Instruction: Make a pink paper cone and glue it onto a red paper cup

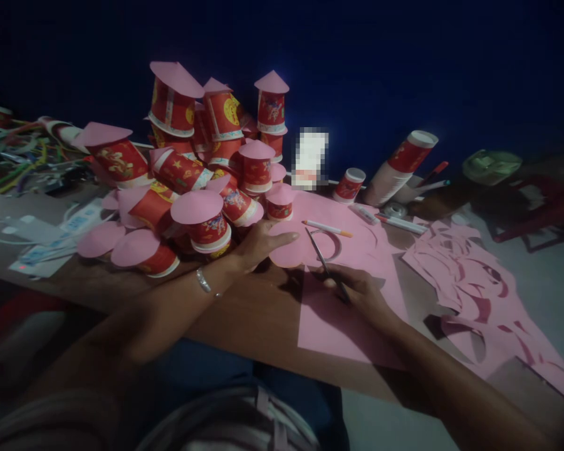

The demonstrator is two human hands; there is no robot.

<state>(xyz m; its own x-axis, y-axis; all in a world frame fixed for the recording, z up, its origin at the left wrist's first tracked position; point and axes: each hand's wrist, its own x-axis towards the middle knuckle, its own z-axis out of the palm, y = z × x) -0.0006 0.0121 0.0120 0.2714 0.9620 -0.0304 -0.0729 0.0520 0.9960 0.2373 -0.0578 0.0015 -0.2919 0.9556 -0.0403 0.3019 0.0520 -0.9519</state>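
Note:
My left hand [263, 244], with a bracelet at its wrist, grips the edge of a round pink paper disc [289, 252], its thumb lying on top. In my right hand [352, 288] is a slim, pointed pair of scissors [323, 258], blades upward and slanting left, close to the disc but apart from it. How far the blades are parted is unclear. Beneath my right hand lies a pink paper sheet [329, 326]. Left of the disc, red paper cups with pink cone tops [202, 219] are piled up, some stacked, others on their sides.
An orange-tipped white pen [326, 228] and a ring-shaped roll [329, 245] lie on pink paper. Behind stand a small red cup [349, 185] and a leaning cup stack [407, 164]. Cut pink scraps [474, 282] cover the right side. A white power strip [59, 235] and cables lie left.

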